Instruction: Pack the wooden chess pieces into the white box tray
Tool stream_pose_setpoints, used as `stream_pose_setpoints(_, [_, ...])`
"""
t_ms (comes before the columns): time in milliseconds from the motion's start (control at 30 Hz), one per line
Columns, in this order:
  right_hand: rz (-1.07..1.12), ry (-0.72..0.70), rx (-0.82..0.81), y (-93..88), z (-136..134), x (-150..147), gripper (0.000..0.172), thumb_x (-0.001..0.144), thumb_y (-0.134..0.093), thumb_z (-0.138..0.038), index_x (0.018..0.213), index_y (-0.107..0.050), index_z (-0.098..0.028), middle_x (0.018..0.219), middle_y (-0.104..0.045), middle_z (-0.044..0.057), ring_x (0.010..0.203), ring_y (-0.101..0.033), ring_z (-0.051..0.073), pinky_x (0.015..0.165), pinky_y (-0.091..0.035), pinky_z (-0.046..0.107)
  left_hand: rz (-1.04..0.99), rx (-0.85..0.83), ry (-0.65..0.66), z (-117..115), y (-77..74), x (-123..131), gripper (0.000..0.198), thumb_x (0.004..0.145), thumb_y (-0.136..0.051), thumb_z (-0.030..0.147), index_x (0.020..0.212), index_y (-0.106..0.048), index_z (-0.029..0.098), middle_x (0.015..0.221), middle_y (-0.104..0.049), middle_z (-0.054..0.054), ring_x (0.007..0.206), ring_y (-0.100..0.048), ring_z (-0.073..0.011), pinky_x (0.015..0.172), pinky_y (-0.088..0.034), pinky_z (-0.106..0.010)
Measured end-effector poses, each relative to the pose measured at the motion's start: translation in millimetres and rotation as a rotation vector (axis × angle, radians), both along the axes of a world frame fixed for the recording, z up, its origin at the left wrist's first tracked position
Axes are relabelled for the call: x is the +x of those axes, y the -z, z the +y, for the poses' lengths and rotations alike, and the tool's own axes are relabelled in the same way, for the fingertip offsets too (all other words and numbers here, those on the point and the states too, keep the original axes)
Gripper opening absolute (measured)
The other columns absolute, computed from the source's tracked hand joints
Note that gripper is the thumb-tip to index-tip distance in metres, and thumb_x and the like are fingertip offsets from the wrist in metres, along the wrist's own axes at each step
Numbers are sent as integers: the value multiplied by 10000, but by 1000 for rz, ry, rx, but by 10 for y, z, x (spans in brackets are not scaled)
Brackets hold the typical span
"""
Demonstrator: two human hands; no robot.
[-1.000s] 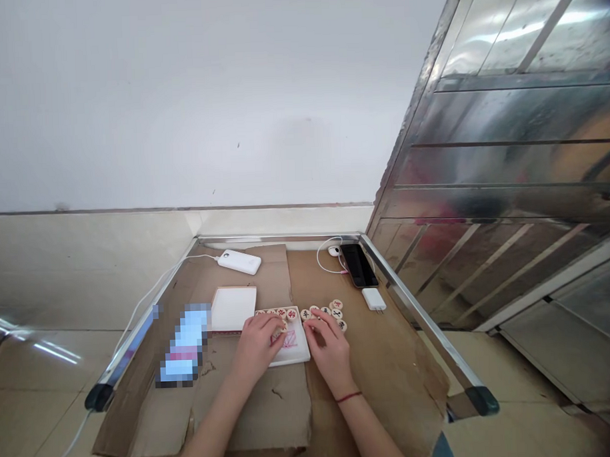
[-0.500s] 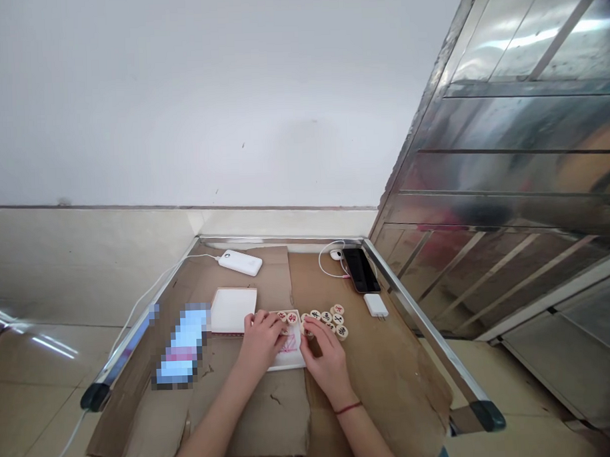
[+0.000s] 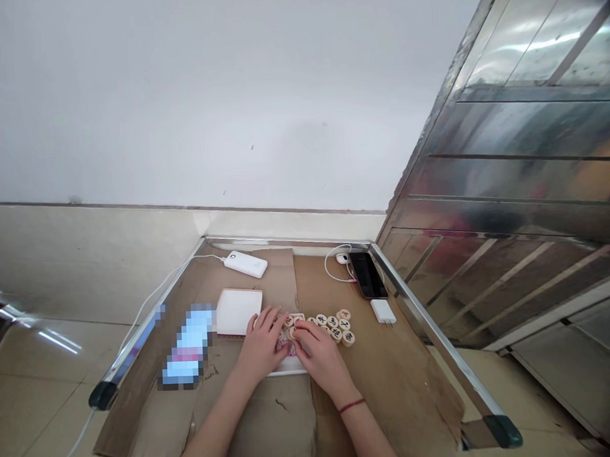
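Observation:
My left hand [image 3: 262, 344] rests with fingers spread over a shallow white box tray [image 3: 288, 366] on a cardboard-covered table. My right hand [image 3: 317, 354] is beside it, fingertips pinched on a round wooden chess piece [image 3: 292, 331] at the tray's far edge. Several more round wooden pieces [image 3: 337, 324] with red and black characters lie in a cluster just right of the tray. A white box lid [image 3: 238, 311] lies left of the tray.
A white power bank [image 3: 245, 264] with a cable sits at the back left. A black phone [image 3: 368, 274] and a white charger [image 3: 383, 311] lie at the back right by the metal table rim [image 3: 423, 324]. A blurred blue packet [image 3: 186, 346] lies left. Metal panels stand right.
My right hand has moved left from the loose pieces onto the tray beside my left hand. The view has shifted slightly.

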State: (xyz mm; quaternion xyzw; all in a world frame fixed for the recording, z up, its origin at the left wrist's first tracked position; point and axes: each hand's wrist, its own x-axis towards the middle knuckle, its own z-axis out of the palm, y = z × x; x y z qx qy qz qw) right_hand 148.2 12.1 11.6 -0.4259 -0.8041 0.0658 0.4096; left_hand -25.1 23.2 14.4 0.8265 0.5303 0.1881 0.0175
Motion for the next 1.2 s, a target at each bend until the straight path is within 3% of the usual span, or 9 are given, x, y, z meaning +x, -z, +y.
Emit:
stream_pose_setpoints(233, [-144, 129, -46, -58, -4, 0, 128, 841, -527, -128, 819, -629, -201, 907, -626, 63, 879, -536, 214, 806, -435, 353, 53, -44, 9, 27, 114, 6, 490, 880, -503, 321, 1363, -428, 287, 1439, -458, -49, 1327, -383, -241, 1084, -294, -468])
stream_pose_setpoints(400, [-193, 93, -136, -93, -41, -23, 152, 824, -536, -98, 867, -633, -207, 864, -657, 35, 875, -524, 218, 814, -406, 342, 63, -71, -19, 18, 41, 30, 507, 854, -537, 308, 1351, -444, 264, 1403, -490, -64, 1299, -408, -237, 1026, -364, -421])
stream_pose_setpoints(533, [-178, 135, -148, -111, -17, -14, 192, 812, -494, -65, 847, -627, -199, 873, -659, 46, 872, -530, 222, 797, -408, 335, 60, -152, -42, 23, -51, 75, 530, 845, -544, 373, 1351, -437, 258, 1386, -502, -79, 1277, -423, -249, 1017, -368, -455])
stream_pose_setpoints(633, [-235, 138, -192, -123, 17, -9, 205, 784, -488, -43, 747, -617, -198, 814, -658, 46, 841, -525, 222, 782, -413, 330, 76, -199, -88, 48, -109, 135, 593, 828, -560, 425, 1375, -413, 248, 1370, -512, -97, 1263, -434, -278, 1042, -329, -531])
stream_pose_setpoints(867, [-136, 134, -177, -67, 113, 83, 251, 765, -442, -41, 810, -631, -199, 865, -663, 53, 844, -548, 205, 797, -431, 318, 65, -221, -65, 122, -143, 246, 624, 827, -577, 403, 1397, -392, 228, 1402, -495, -89, 1307, -405, -279, 1122, -196, -577])
stream_pose_setpoints(933, [-56, 240, -133, -25, 183, 217, 233, 779, -429, -82, 838, -628, -188, 890, -644, 71, 845, -557, 203, 790, -439, 322, 71, -241, -58, 132, -151, 251, 588, 841, -566, 382, 1385, -407, 225, 1397, -504, -84, 1305, -411, -274, 1124, -183, -590])
stream_pose_setpoints(1033, [63, 542, -94, 26, 326, 468, 224, 802, -428, -176, 895, -631, -156, 991, -596, 126, 851, -577, 210, 772, -455, 326, 89, -252, -51, 135, -161, 248, 529, 854, -548, 343, 1359, -440, 231, 1379, -524, -81, 1290, -432, -271, 1127, -173, -597])
stream_pose_setpoints(1100, [35, 706, -173, 39, 426, 607, 253, 790, -460, -224, 955, -630, -135, 1030, -578, 156, 830, -594, 218, 742, -460, 329, 73, -245, -48, 130, -161, 249, 512, 852, -541, 319, 1348, -454, 232, 1374, -529, -89, 1279, -443, -274, 1126, -163, -604])
stream_pose_setpoints(1200, [-118, 779, -381, 28, 566, 714, 327, 786, -507, -295, 1046, -618, -130, 1032, -592, 177, 775, -621, 224, 682, -455, 328, 23, -226, -54, 120, -161, 267, 498, 836, -545, 303, 1324, -482, 226, 1348, -550, -106, 1258, -458, -284, 1116, -154, -619])
